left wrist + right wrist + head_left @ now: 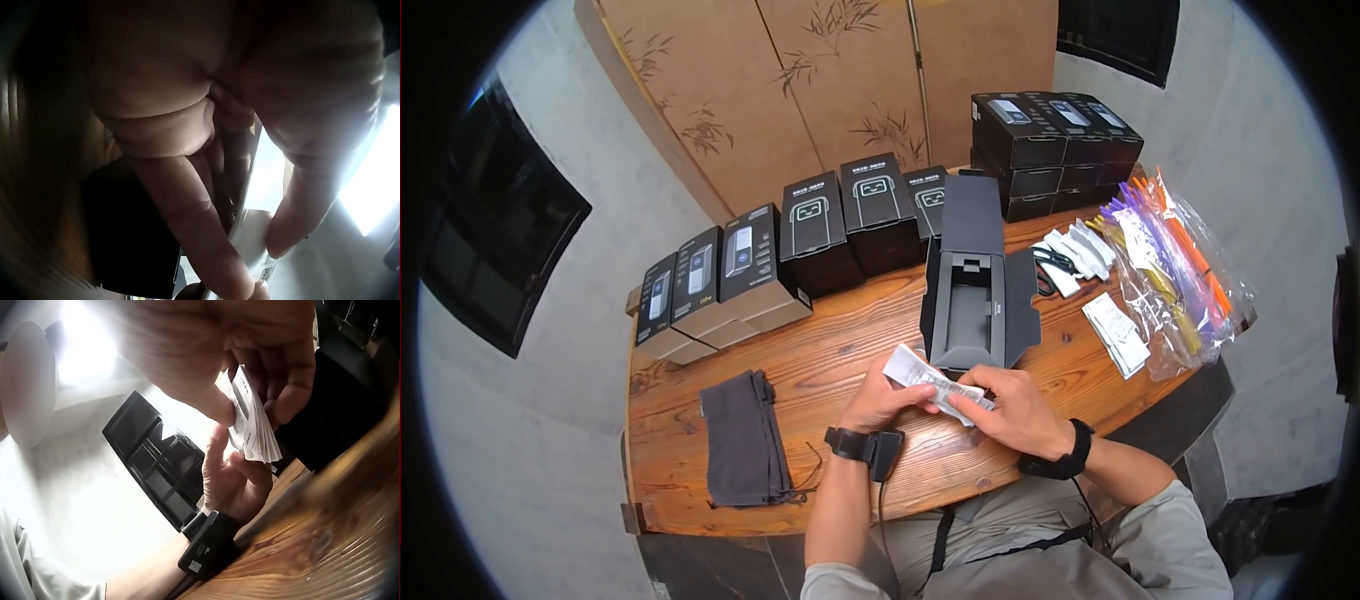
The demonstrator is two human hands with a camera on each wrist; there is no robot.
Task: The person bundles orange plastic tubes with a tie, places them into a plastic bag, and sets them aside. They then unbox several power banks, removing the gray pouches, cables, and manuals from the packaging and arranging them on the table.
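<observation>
A folded white printed paper (927, 377) is held between both hands above the table's front part. My left hand (878, 397) pinches its left end between thumb and fingers, and my right hand (1018, 412) grips the other end. In the right wrist view the paper (251, 419) shows several fanned layers, with the right hand (212, 350) above and the left hand (237, 487) below. The left wrist view has the left hand (187, 125) close up, thumb and fingers around the paper. Just beyond the hands stands an open black box (975, 310) with its flaps spread.
Closed black boxes (815, 225) line the back left, and more are stacked (1055, 140) at the back right. A grey cloth pouch (742, 440) lies at left. At right are black scissors (1055, 262), white papers (1115, 335) and clear bags of coloured items (1175, 270).
</observation>
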